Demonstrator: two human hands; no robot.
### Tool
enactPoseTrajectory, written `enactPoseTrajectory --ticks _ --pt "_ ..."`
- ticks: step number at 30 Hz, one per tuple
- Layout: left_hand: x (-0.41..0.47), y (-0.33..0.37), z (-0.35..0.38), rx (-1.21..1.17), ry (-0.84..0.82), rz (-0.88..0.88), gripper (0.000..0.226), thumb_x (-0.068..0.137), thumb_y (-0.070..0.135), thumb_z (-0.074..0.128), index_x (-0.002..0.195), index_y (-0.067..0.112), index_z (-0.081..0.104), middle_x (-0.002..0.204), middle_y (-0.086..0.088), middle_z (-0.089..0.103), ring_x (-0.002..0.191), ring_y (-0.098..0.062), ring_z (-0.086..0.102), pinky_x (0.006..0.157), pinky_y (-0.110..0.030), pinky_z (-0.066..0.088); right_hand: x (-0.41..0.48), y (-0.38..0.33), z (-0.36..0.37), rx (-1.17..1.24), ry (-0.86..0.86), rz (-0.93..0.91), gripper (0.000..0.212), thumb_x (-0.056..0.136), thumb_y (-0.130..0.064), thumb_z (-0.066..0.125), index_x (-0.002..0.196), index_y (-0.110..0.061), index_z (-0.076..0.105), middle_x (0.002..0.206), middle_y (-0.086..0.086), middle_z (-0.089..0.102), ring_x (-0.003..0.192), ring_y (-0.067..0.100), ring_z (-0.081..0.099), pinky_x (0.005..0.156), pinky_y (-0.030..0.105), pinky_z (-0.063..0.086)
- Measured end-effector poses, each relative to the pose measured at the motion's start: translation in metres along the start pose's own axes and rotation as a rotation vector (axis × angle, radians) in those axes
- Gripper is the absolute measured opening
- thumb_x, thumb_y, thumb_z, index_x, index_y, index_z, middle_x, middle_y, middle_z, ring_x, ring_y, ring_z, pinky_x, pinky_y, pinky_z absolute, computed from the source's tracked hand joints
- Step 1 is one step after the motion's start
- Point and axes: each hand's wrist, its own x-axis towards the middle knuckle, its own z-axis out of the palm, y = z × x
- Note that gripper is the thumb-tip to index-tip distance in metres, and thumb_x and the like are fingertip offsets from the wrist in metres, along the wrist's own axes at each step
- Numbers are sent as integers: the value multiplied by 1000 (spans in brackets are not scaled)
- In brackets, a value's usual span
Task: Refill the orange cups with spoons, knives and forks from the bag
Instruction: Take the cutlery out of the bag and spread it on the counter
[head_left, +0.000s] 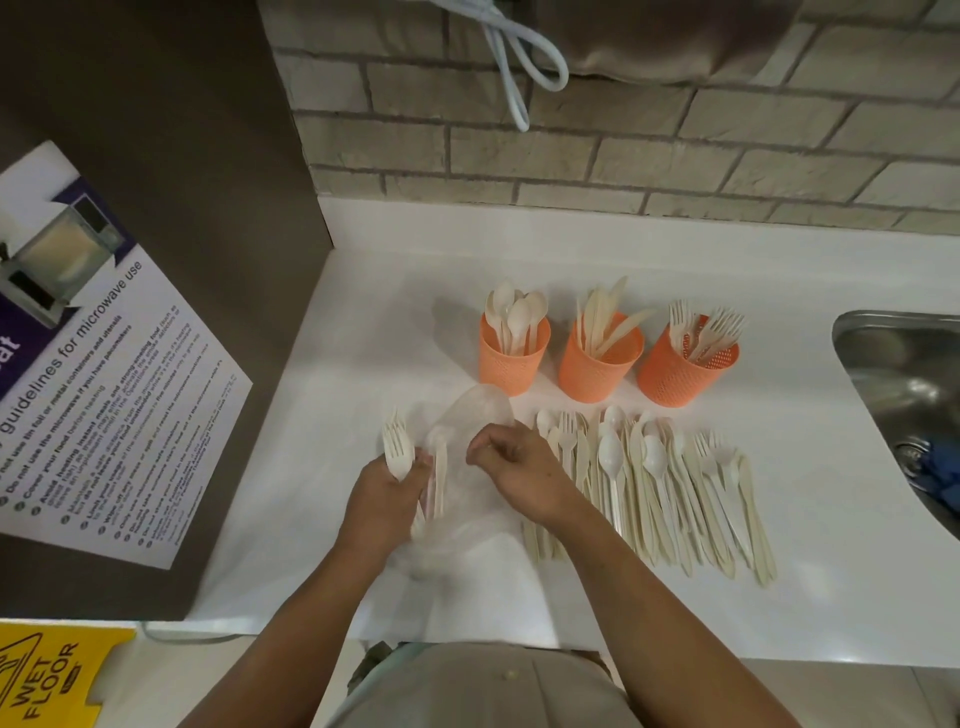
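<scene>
Three cups, 12 o'clock of my hands: spoon cup (513, 358), knife cup (597, 371), fork cup (680, 376), all orange, each part full.
Bag (470, 431): clear film on the counter (831, 519) at 6 o'clock of the spoon cup, between my hands, a few pieces inside.
Left hand (382, 499): curled round a bunch of forks (397, 449), tines up, gripping the bag's side too.
Right hand (519, 467): pinching the film near the bag's mouth.
Loose cutlery (660, 483): mixed row at 3 o'clock of my right hand, touching that forearm.
Risk: I judge the slick film may slip and spill pieces, and my right forearm could sweep the row towards the sink (904, 374) at 3 o'clock.
</scene>
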Motion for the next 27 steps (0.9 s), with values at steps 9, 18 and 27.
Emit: enactPoseTrajectory --ticks 9,18,27 --pt "0 -2 3 45 -87 134 29 99 53 59 98 27 72 86 -3 76 83 -19 73 73 -33 55 3 5 19 -129 -38 -93 35 95 -27 70 75 -1 59 65 6 48 66 13 43 65 25 36" --pt "6 -6 -1 243 179 139 23 102 40 57 100 17 62 85 3 66 83 -23 67 70 -32 51 -5 9 18 98 157 -39 10 90 -30 80 88 -21 82 92 -3 62 80 1 58 77 9 40" --pt "0 12 -19 5 269 143 23 103 41 57 100 19 64 85 -3 70 78 -24 72 61 -24 53 0 2 5 87 257 108 40 95 -27 72 59 -13 60 54 -8 49 52 8 44 57 19 36"
